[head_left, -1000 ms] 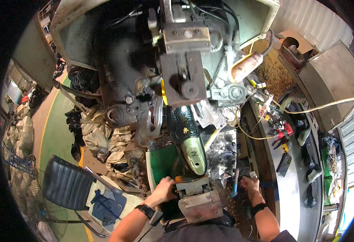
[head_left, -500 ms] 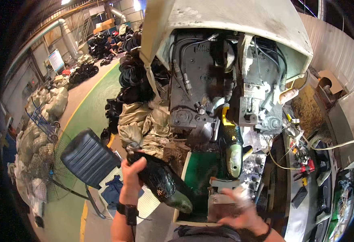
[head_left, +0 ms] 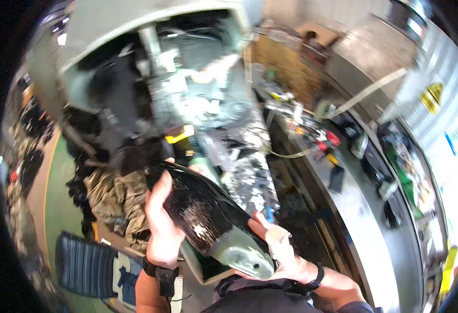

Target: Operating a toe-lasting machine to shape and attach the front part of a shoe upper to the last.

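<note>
I hold a long black shiny shoe-shaped piece (head_left: 203,214) with a grey-green heel end (head_left: 242,258) in front of me, tilted with the black tip up and left. My left hand (head_left: 162,224) grips its left side near the tip. My right hand (head_left: 281,250) supports the grey-green end from the right. Both wrists wear dark bands. The picture is blurred by motion.
A big grey-green machine (head_left: 177,88) with dark inner parts stands above and ahead. A long metal workbench (head_left: 365,208) with small tools runs along the right. Piles of fabric (head_left: 116,201) lie at the left, and a dark ribbed seat (head_left: 85,266) at lower left.
The view swung right and tilted. The black piece, held out to the left in my left hand before, is now in front of me with both hands on it.
</note>
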{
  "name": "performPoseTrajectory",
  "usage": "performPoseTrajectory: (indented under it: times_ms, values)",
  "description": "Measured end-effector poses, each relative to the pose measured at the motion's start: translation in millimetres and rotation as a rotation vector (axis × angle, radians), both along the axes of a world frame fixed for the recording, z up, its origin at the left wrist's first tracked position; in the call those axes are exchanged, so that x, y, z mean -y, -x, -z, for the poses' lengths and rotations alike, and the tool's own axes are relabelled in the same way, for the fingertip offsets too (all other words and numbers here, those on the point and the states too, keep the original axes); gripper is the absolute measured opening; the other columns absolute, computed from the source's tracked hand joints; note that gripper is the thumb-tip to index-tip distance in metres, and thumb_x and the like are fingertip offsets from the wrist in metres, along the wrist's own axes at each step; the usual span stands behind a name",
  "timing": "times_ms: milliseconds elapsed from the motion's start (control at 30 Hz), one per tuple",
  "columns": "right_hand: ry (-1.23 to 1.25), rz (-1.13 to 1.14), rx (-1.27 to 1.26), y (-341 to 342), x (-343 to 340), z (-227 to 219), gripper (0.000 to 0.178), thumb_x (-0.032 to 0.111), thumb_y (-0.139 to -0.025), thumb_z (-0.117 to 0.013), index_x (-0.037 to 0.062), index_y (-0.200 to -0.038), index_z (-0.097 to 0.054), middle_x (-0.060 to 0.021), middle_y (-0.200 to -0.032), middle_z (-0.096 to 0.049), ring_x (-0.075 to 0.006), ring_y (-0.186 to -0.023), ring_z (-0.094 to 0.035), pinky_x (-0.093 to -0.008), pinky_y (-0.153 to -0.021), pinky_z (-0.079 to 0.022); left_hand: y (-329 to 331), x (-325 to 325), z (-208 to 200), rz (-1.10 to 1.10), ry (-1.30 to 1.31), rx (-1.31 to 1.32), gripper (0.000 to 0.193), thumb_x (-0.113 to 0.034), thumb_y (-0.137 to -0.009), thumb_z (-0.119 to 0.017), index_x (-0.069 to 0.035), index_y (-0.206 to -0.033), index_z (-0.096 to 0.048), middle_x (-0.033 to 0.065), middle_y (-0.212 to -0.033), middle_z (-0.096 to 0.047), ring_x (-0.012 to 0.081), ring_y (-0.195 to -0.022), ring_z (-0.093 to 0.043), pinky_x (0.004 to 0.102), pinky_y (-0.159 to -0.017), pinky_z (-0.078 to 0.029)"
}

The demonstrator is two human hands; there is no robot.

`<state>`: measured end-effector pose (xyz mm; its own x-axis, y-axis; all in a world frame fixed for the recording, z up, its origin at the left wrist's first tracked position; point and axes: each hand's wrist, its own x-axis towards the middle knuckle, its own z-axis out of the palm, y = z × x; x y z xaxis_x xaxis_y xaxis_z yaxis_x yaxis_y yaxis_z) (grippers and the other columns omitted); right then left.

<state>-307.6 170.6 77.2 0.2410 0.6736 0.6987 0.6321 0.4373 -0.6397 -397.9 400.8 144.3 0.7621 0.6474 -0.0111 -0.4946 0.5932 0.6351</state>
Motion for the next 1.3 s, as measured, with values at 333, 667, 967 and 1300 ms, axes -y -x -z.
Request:
performPoseTrajectory:
  times_ms: [333,667,967,1300]
  values:
    - [0.023,0.653,-0.077,-30.0,125.7,-22.9,0.094,0.025,-0.073,-0.091,-0.0070,-0.145,-0.042,-0.0259,-0.135,-0.059,-0.0354,-0.123,-0.062,-0.0409,-0.107,-0.048,-139.5,114.3,45.8,0.311,-0.005,-0.234,0.037,-0.037,-0.092,-0.065,-0.003,-0.106,-0.067,0.0142,-0.103,-0.073,0.0278,-0.093,-0.070,0.0411,-0.087,-0.057]
    - [0.135,1.026,-0.730,-79.7,320.0,41.9,0.076,0.025,-0.077,-0.087,-0.0058,-0.138,-0.052,-0.0228,-0.125,-0.066,-0.0308,-0.115,-0.066,-0.0388,-0.100,-0.052,-273.2,331.2,141.4,0.596,-0.180,-0.570,0.042,-0.043,-0.095,-0.066,-0.006,-0.115,-0.065,0.0087,-0.104,-0.072,0.0264,-0.095,-0.070,0.0407,-0.088,-0.056]
    - [-0.829,1.068,-1.624,-70.7,695.6,173.1,0.042,0.035,-0.094,-0.065,0.0018,-0.119,-0.065,-0.0149,-0.112,-0.072,-0.0288,-0.095,-0.071,-0.0421,-0.080,-0.060,-282.1,434.2,218.7,1.205,-0.898,-0.478,0.038,-0.018,-0.102,-0.064,0.009,-0.129,-0.059,0.0214,-0.119,-0.069,0.0254,-0.105,-0.071,0.0341,-0.093,-0.057]
    - [-1.149,1.327,-1.442,-222.5,812.2,327.4,0.028,0.001,-0.091,-0.065,0.0084,-0.117,-0.057,-0.0156,-0.105,-0.067,-0.0309,-0.092,-0.069,-0.0502,-0.083,-0.060,-287.5,383.2,237.4,0.901,-0.902,-0.804,0.036,-0.011,-0.097,-0.069,0.005,-0.128,-0.060,0.0177,-0.109,-0.072,0.0239,-0.095,-0.073,0.0336,-0.085,-0.058]
